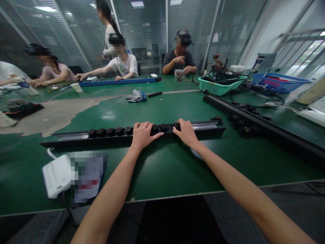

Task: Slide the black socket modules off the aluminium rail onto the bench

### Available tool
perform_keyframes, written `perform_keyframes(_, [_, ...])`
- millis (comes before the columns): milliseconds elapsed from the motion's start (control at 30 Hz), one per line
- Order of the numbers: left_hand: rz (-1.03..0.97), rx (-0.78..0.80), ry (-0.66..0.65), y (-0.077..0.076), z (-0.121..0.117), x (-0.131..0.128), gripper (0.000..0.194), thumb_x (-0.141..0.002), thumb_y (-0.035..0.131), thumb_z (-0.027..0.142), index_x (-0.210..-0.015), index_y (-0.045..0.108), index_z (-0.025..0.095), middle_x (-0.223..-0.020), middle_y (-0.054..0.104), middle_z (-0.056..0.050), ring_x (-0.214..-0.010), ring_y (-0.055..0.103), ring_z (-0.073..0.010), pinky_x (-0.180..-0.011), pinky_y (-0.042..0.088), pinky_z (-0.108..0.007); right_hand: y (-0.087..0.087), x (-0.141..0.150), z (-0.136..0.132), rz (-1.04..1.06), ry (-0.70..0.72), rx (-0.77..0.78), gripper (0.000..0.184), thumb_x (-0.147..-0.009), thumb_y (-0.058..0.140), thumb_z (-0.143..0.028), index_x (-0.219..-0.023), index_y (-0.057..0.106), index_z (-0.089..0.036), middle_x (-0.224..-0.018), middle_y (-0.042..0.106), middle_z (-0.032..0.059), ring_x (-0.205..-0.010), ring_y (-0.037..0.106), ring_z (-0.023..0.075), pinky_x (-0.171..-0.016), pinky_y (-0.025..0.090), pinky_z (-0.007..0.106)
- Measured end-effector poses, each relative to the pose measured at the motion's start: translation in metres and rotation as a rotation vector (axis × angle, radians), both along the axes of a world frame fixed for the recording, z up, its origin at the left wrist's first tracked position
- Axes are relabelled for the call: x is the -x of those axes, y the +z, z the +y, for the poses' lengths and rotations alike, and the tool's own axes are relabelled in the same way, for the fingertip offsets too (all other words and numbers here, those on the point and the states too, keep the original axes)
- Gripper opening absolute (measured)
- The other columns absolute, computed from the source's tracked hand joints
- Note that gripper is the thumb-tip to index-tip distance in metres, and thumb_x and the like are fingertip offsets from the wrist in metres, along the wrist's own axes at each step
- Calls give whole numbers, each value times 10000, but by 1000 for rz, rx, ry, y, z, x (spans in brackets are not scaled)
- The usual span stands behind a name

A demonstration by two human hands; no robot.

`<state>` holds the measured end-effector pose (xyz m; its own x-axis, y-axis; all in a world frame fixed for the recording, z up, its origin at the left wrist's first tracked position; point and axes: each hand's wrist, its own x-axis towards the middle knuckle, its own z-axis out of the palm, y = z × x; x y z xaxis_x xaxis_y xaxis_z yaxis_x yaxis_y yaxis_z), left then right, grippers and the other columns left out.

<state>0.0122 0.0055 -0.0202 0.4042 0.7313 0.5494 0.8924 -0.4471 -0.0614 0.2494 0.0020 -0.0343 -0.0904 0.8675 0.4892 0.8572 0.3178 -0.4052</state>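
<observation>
Hands rest palm down across a black extruded rail [76,141] lying lengthwise on the green bench [162,173]. The left hand [143,136] and right hand [186,133] sit close together near its middle, slightly open, with fingers [177,126] draped over a row of round black knobs [110,132], not closed around anything. Weight shared evenly between both palms would suit so long a piece, guarding against twist. A second rail [254,122] lies angled off to the right, and a white plastic box [56,176] sits beyond the left forearm [109,189], beside a blurred packet [88,178].
</observation>
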Motion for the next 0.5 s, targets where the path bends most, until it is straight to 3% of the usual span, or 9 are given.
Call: perform_keyframes(500, [0, -10, 0, -1, 0, 0, 636, -880, 478, 754, -1079, 695, 190, -1068, 708, -137, -984, 633, -307, -986, 357, -476, -2, -1, 1, 29, 2, -14, 125, -907, 537, -329, -937, 522, -209, -930, 668, 105, -915, 589, 267, -965, 418, 478])
